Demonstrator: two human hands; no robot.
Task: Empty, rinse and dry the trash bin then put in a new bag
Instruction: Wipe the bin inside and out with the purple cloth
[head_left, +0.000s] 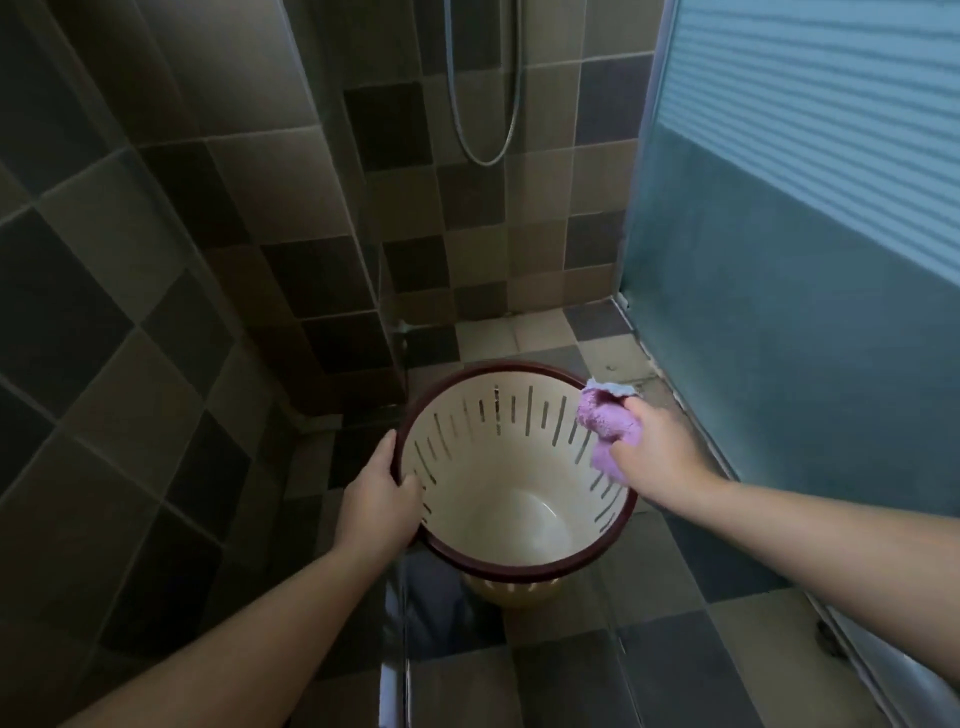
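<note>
A cream plastic trash bin (514, 499) with slotted walls and a dark red rim is held above the tiled floor, its mouth tilted toward me and its inside bare. My left hand (376, 501) grips the rim on the left side, thumb inside. My right hand (660, 452) holds a bunched purple cloth (605, 428) against the inner wall at the bin's upper right rim. No bag is visible in the bin.
A chequered tile wall (130, 312) rises on the left and behind. A frosted glass shower door (805, 312) stands on the right with its track along the floor. A shower hose (488, 119) hangs on the back wall. A glass panel edge (400, 597) runs below the bin.
</note>
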